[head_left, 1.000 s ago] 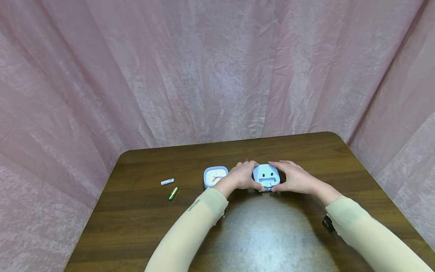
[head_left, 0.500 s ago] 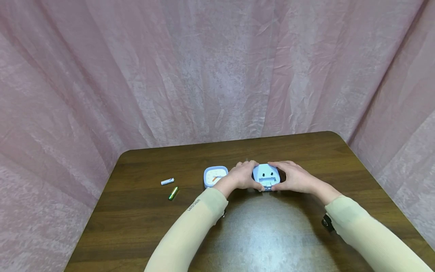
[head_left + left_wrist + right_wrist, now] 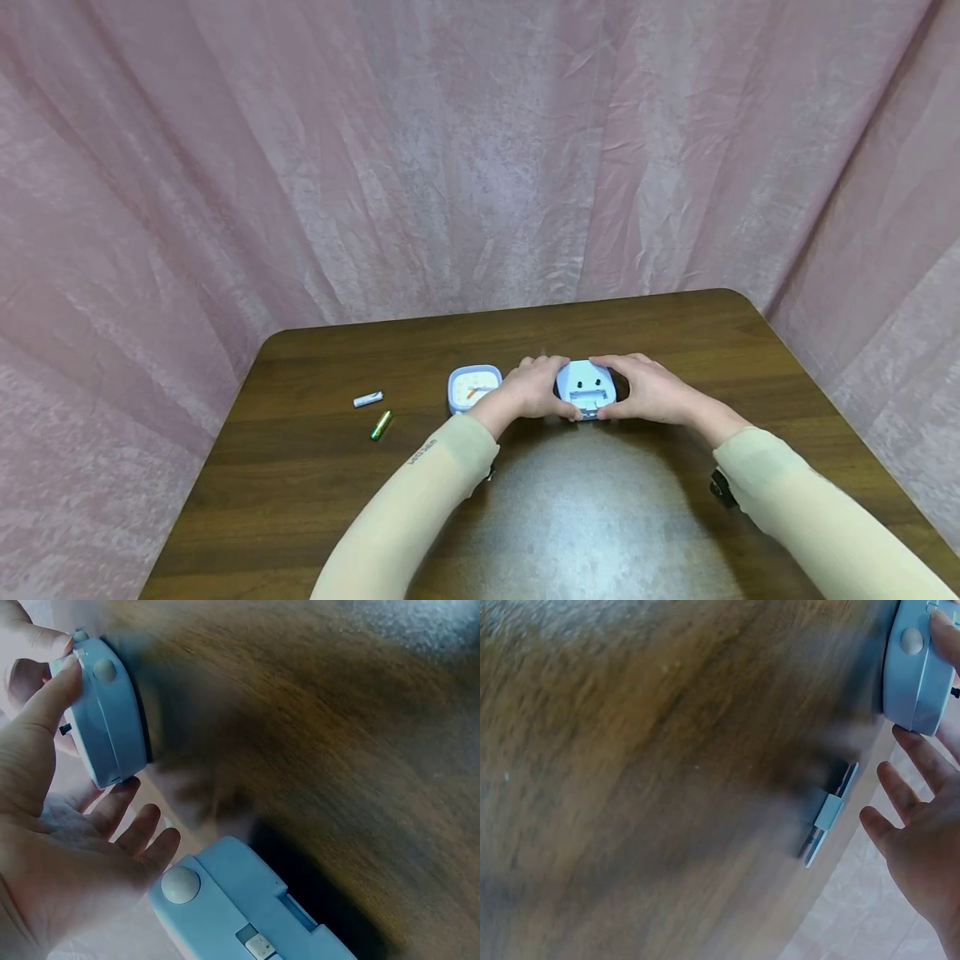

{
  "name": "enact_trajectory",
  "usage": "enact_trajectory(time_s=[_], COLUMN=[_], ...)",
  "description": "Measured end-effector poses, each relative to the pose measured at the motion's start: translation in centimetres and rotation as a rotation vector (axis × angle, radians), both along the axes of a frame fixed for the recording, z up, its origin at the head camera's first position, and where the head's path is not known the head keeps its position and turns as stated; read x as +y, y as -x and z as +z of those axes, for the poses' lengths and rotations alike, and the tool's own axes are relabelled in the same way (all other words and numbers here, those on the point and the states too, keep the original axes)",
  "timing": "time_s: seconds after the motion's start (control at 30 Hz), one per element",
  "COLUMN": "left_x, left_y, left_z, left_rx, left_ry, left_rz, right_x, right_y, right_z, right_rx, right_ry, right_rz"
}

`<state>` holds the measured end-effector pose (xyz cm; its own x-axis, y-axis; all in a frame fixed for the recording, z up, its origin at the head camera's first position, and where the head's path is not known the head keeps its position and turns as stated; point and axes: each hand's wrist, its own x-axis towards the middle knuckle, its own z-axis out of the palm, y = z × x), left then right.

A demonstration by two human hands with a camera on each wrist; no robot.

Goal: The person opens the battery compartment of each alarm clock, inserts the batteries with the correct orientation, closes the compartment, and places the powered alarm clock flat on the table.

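A light blue alarm clock [image 3: 586,377] lies with its back up on the table, its battery compartment uncovered and two dark knobs showing. My left hand [image 3: 534,389] grips its left side, thumb on the near edge and fingers at the far edge. From the other side my right hand [image 3: 651,390] holds it the same way. The left wrist view shows the held clock [image 3: 112,712] on edge, with round feet along its side. A second blue alarm clock [image 3: 474,386], white dial up, sits just left of my left hand, partly hidden by the wrist.
On the left of the wooden table [image 3: 300,500] lie a white battery [image 3: 368,400] and a green battery [image 3: 381,425]. A small blue battery cover [image 3: 829,812] rests near the right hand in the right wrist view. Pink curtains [image 3: 480,167] hang behind the table.
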<state>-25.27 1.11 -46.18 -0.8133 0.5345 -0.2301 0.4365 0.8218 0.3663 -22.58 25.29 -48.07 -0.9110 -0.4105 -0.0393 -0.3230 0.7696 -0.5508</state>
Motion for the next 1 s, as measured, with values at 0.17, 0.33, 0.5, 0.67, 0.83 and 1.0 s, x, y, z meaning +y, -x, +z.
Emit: enact_trajectory(time_s=[0.17, 0.33, 0.5, 0.67, 0.83, 1.0], left_x=[-0.1, -0.5, -1.5, -3.3, -5.8, -8.9], left_y=[-0.3, -0.6, -0.5, -0.6, -1.0, -1.2], left_z=[0.0, 0.9, 2.5, 3.4, 4.1, 5.3], left_rx=[0.011, -0.001, 0.021, 0.060, 0.077, 0.108], left_ry=[0.010, -0.023, -0.067, -0.122, -0.180, -0.191], left_rz=[-0.022, -0.020, -0.033, -0.049, -0.027, 0.037], right_x=[0.1, 0.2, 0.3, 0.4, 0.3, 0.3], right_y=[0.1, -0.1, -0.1, 0.0, 0.3, 0.3], right_z=[0.0, 0.1, 0.2, 0.0, -0.4, -0.3], right_rx=[-0.001, -0.005, 0.005, 0.011, 0.015, 0.015], right_ry=[-0.017, -0.026, -0.035, -0.049, -0.048, -0.049], right_rz=[0.000, -0.004, -0.008, -0.013, -0.021, -0.024])
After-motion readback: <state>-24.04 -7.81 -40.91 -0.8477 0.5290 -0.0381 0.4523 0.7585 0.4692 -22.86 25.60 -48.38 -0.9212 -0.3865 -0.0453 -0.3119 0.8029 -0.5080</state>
